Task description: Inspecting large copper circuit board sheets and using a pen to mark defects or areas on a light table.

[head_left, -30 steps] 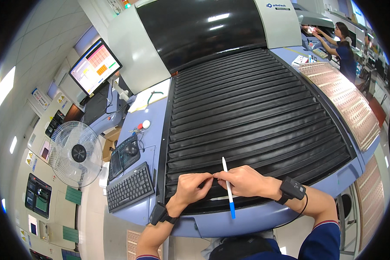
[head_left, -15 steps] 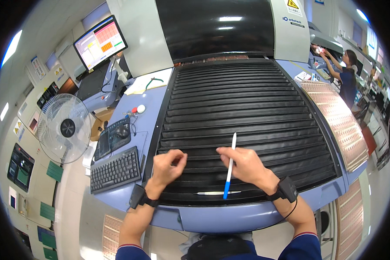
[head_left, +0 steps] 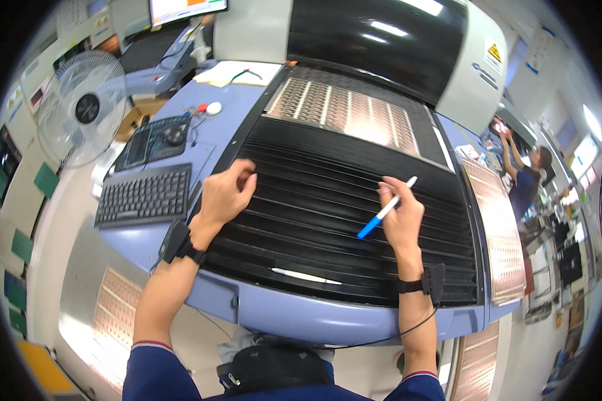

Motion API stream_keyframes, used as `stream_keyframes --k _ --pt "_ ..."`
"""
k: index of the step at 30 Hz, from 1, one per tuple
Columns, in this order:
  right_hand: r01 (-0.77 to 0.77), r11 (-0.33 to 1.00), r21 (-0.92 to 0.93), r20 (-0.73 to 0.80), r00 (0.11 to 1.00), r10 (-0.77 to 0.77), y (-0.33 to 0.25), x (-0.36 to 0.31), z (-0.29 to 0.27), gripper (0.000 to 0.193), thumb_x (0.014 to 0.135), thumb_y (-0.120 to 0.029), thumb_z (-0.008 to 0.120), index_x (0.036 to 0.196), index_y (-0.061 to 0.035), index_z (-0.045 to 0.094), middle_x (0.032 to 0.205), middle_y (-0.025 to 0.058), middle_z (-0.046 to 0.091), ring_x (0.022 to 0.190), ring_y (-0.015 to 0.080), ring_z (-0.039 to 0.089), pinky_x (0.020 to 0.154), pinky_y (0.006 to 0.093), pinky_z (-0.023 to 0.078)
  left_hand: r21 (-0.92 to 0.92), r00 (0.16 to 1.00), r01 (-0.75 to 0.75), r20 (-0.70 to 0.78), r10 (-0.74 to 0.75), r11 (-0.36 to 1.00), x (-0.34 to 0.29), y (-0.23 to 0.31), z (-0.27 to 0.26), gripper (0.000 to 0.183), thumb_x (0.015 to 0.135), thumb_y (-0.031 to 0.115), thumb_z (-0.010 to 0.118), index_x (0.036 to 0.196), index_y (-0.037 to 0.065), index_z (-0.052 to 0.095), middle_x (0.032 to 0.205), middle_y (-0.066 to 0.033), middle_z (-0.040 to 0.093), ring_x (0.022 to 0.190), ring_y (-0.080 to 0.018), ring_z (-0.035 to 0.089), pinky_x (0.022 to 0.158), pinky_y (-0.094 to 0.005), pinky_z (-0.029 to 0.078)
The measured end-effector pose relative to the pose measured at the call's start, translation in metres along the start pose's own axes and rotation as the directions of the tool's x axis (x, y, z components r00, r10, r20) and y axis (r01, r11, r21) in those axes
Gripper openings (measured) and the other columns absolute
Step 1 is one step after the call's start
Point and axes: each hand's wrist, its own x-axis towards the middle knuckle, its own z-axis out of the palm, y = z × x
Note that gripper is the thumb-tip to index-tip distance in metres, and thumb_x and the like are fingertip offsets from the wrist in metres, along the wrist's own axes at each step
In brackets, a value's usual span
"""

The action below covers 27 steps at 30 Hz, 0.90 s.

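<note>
- Black keyboard (head_left: 144, 195) lies on the table (head_left: 217, 127) at 9 o'clock.
- Left hand (head_left: 223, 196), loosely curled nearer the centre at 9 o'clock, is farther from the right than before; whether its fingertips meet, I cannot tell.
- White pen (head_left: 306, 275) rests on the black bellows (head_left: 314, 227) at 6 o'clock.
- Copper-coloured panel (head_left: 344, 110) toward 1 o'clock, now broadly exposed; previously a strip.
- Right hand (head_left: 404, 217) at 3 o'clock grips a blue-and-white marker (head_left: 386, 209), blue end swung from 6 past 7 o'clock.
</note>
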Motion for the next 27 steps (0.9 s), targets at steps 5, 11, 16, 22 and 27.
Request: stream_keyframes --k 5,11,16,22,27 --pt "-0.091 0.986 -0.138 0.085 0.991 0.103 -0.013 0.005 -0.003 0.023 0.092 -0.016 0.064 0.109 -0.0003 0.067 0.092 0.0151 0.071 0.085 0.0173 0.067 0.077 0.0309 0.051 0.251 0.991 0.118 0.025 -0.128 0.961 -0.001 -0.002 -0.008 0.063 0.081 0.025 0.068 0.133 -0.001 0.044 0.1 -0.02 0.067 0.083 -0.0337 0.067 0.074 -0.0418 0.052" --pt "-0.001 0.986 -0.166 0.232 0.972 0.04 0.024 0.003 -0.005 0.029 0.094 -0.02 0.061 0.113 0.002 0.064 0.099 0.0153 0.069 0.089 0.0202 0.065 0.081 0.0322 0.05 0.435 0.915 0.12 0.3 -0.269 0.893 -0.006 0.01 0.007 0.078 0.081 0.031 0.067 0.139 -0.01 0.034 0.112 -0.0239 0.06 0.094 -0.0356 0.063 0.082 -0.046 0.049" --pt "-0.265 0.962 0.066 0.454 0.866 0.208 0.012 -0.015 0.036 0.038 0.093 -0.023 0.063 0.121 0.002 0.059 0.106 0.0172 0.067 0.097 0.0232 0.064 0.085 0.0333 0.048 0.382 0.928 0.238 0.183 -0.325 0.893 -0.02 0.007 0.002 0.073 0.082 0.031 0.065 0.137 -0.008 0.037 0.107 -0.0227 0.062 0.097 -0.0362 0.061 0.086 -0.0466 0.046" --pt "-0.004 0.989 -0.151 0.554 0.828 0.088 0.009 -0.017 0.033 0.048 0.091 -0.024 0.068 0.128 0.0043 0.054 0.118 0.0204 0.063 0.113 0.028 0.059 0.099 0.036 0.044 -0.075 0.954 0.147 -0.253 -0.161 0.986 0.0 0.008 -0.007 0.053 0.08 0.026 0.065 0.123 -0.001 0.049 0.1 -0.0197 0.062 0.093 -0.0366 0.059 0.085 -0.0461 0.043" --pt "0.155 0.954 -0.255 0.433 0.901 -0.03 0.009 -0.018 0.033 0.039 0.096 -0.023 0.06 0.125 0.0025 0.057 0.117 0.0197 0.064 0.109 0.0283 0.061 0.095 0.036 0.046 -0.189 0.924 0.0 -0.377 -0.073 0.982 -0.002 0.002 -0.011 0.049 0.079 0.022 0.066 0.12 0.001 0.052 0.109 -0.0181 0.059 0.098 -0.0354 0.058 0.087 -0.0452 0.044"
